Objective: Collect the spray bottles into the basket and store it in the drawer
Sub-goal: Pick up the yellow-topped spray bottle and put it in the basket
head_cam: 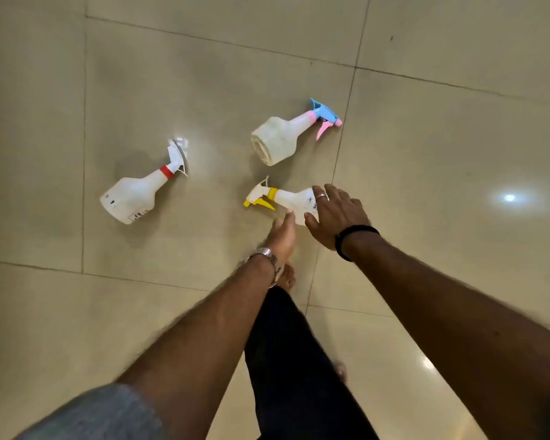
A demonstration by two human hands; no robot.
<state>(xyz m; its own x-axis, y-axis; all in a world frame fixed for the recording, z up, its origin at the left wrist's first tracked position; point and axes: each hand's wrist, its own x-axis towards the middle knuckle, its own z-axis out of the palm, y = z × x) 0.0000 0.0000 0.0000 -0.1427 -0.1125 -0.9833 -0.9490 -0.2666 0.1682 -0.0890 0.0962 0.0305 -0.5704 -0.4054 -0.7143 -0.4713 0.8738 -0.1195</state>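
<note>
Three white spray bottles lie on their sides on the tiled floor. The one with a red collar (134, 193) is at the left. A second, with a blue and pink trigger head (283, 136), is further back. The nearest has a yellow trigger (286, 198). My right hand (334, 214) hovers over that bottle's body with fingers spread, covering part of it. My left hand (281, 233) reaches just below the same bottle, fingers extended, holding nothing. No basket or drawer is in view.
The beige floor tiles (426, 138) are glossy, with light reflections at the right. My leg in dark trousers (292, 360) and a bare foot (287, 276) are under my arms.
</note>
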